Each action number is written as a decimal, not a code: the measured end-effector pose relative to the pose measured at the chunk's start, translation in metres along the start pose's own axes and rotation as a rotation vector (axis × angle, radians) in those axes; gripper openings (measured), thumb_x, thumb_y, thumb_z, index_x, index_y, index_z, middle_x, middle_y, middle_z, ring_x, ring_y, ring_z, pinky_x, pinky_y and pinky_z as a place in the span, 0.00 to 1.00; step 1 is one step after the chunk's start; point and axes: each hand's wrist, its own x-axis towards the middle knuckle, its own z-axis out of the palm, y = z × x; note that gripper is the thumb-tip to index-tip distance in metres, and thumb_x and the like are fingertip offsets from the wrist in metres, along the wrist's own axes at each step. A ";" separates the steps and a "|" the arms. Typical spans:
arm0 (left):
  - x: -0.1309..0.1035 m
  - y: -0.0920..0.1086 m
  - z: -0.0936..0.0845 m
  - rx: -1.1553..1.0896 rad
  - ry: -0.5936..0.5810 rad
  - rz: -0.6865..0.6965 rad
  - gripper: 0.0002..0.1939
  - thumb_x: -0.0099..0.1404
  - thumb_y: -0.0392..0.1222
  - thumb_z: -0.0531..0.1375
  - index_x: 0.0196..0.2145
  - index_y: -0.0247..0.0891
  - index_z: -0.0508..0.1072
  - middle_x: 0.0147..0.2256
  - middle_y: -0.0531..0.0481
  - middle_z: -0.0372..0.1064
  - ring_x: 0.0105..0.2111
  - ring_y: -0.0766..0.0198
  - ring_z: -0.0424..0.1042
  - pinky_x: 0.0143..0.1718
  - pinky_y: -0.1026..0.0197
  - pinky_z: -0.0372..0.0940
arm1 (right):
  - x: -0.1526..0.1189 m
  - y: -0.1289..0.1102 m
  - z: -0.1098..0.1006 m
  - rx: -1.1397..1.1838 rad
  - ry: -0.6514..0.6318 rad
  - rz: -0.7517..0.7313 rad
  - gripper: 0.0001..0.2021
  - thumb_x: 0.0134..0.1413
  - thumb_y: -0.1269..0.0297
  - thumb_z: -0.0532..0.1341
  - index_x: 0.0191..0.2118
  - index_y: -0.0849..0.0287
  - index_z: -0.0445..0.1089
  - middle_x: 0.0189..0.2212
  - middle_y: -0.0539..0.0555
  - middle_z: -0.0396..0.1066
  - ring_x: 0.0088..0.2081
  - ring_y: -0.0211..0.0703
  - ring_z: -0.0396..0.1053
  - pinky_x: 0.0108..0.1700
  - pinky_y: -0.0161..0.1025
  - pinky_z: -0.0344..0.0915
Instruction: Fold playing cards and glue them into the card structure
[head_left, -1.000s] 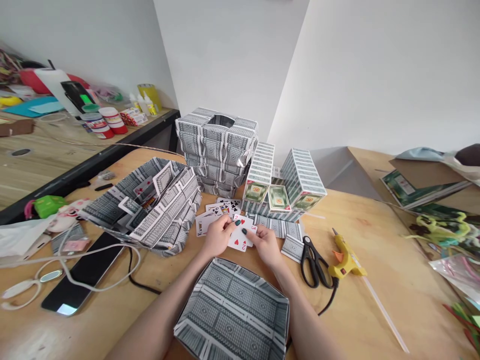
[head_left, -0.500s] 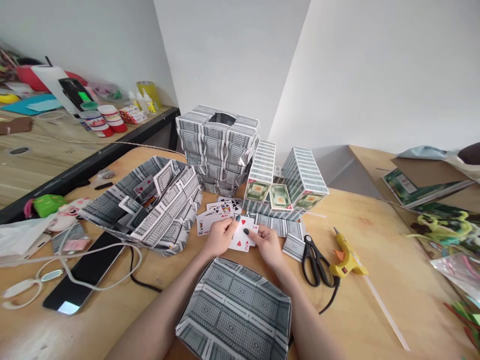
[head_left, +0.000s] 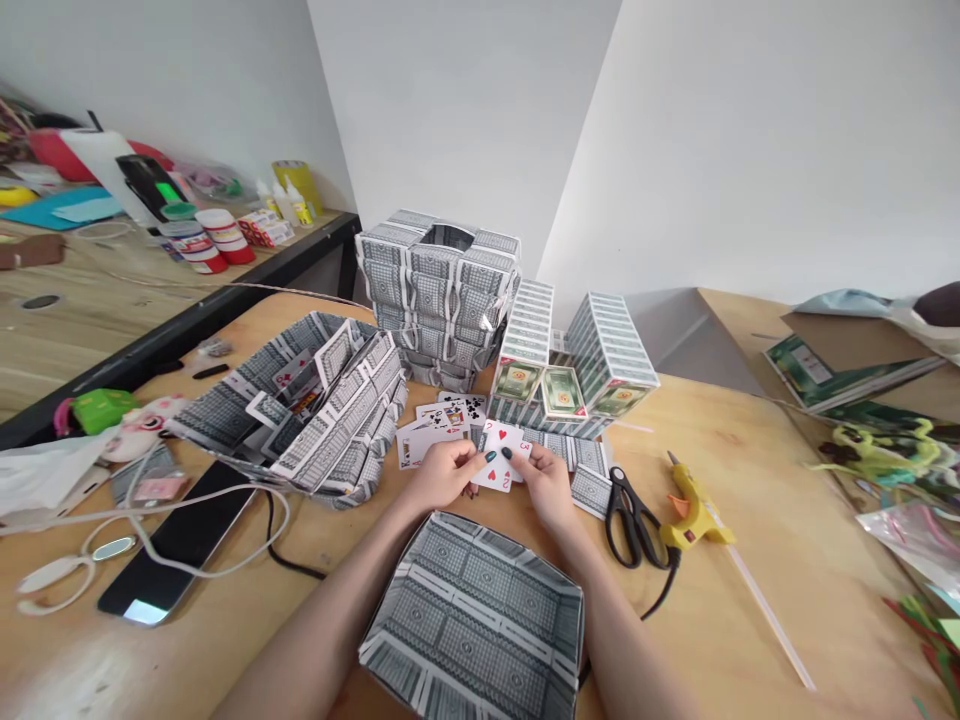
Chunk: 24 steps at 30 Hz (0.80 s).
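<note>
Between thumb and fingers, my left hand [head_left: 448, 474] pinches the left edge of a two of hearts [head_left: 495, 468]. My right hand [head_left: 545, 480] grips the cards from the right, where a three shows behind the two. Several face-up cards [head_left: 424, 446] lie on the table just beyond my left hand. Face-down cards [head_left: 591, 490] are at the right of my right hand. Below my hands, between my forearms, sits a shallow tray [head_left: 480, 605] covered with grey patterned cards.
A card-covered basket [head_left: 337, 420] stands left, a card-covered box [head_left: 442, 290] behind, and stacked card packs [head_left: 611, 350] behind right. Black scissors [head_left: 634, 525] and a yellow glue gun [head_left: 694, 515] lie right. A phone [head_left: 176, 550] and white cable lie left.
The held cards have shifted slightly right and are turned more upright. My left thumb now lies over the card's left edge, and both hands have moved a little to the right.
</note>
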 end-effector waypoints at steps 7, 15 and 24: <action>0.003 -0.003 0.002 0.190 0.085 0.082 0.19 0.59 0.48 0.50 0.16 0.37 0.54 0.14 0.58 0.50 0.17 0.72 0.51 0.18 0.67 0.45 | 0.001 0.003 -0.002 -0.047 0.010 0.006 0.16 0.37 0.53 0.65 0.27 0.63 0.70 0.22 0.53 0.72 0.22 0.41 0.66 0.25 0.37 0.62; 0.005 -0.003 0.003 0.249 0.087 0.092 0.18 0.60 0.47 0.47 0.17 0.37 0.52 0.16 0.57 0.49 0.19 0.71 0.50 0.19 0.66 0.43 | 0.001 0.000 0.000 -0.053 -0.020 0.017 0.16 0.37 0.54 0.66 0.29 0.63 0.71 0.22 0.53 0.73 0.22 0.40 0.67 0.25 0.37 0.62; 0.005 -0.004 0.004 0.170 0.116 0.085 0.18 0.60 0.49 0.48 0.18 0.37 0.52 0.17 0.57 0.46 0.20 0.71 0.49 0.20 0.66 0.44 | 0.004 -0.001 -0.001 -0.049 -0.070 0.024 0.18 0.42 0.50 0.61 0.32 0.62 0.71 0.23 0.53 0.72 0.23 0.41 0.66 0.26 0.36 0.61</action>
